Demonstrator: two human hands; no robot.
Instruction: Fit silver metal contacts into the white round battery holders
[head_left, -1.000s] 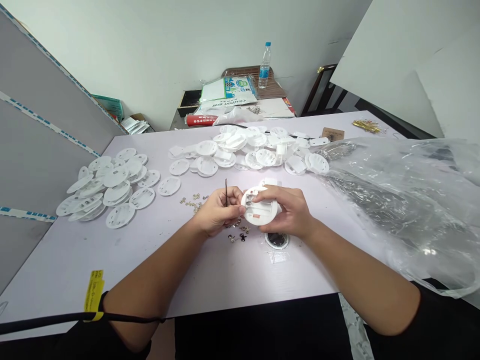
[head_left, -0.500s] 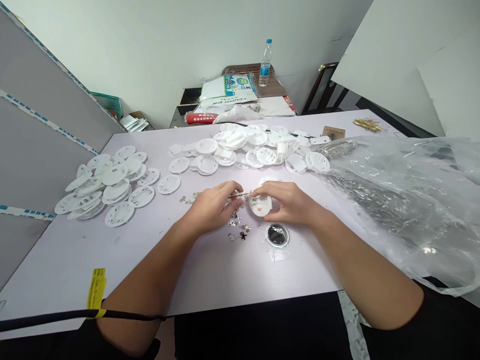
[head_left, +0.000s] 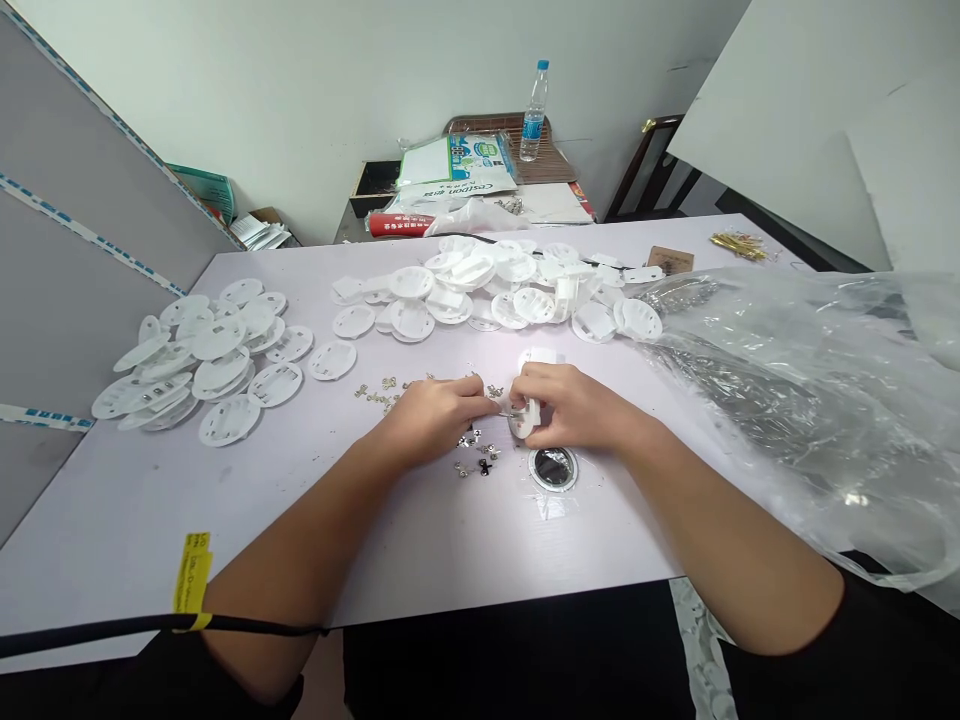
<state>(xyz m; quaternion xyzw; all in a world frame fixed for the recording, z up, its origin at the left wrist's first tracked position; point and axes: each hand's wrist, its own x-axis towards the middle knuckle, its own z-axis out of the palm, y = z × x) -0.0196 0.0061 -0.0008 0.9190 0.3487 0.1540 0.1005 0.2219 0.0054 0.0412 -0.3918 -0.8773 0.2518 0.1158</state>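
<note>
As the left hand (head_left: 435, 420) and right hand (head_left: 574, 405) are working close together, a white plastic disc (head_left: 523, 420) is sitting between them, mid-bench (head_left: 112, 520).
The right hand is clamping the disc while the left is pinching a thin metal tip (head_left: 505, 413), its end hidden; loose metal clips (head_left: 472, 452) are lying just nearer, and two heaps of discs (head_left: 495, 295) are spreading beyond, how many are finished impossible to tell.

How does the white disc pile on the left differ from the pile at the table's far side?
The left pile is compact, with flat slotted discs; the far pile spreads wider, with raised white parts. Both hold overlapping round white plastic discs.
</note>
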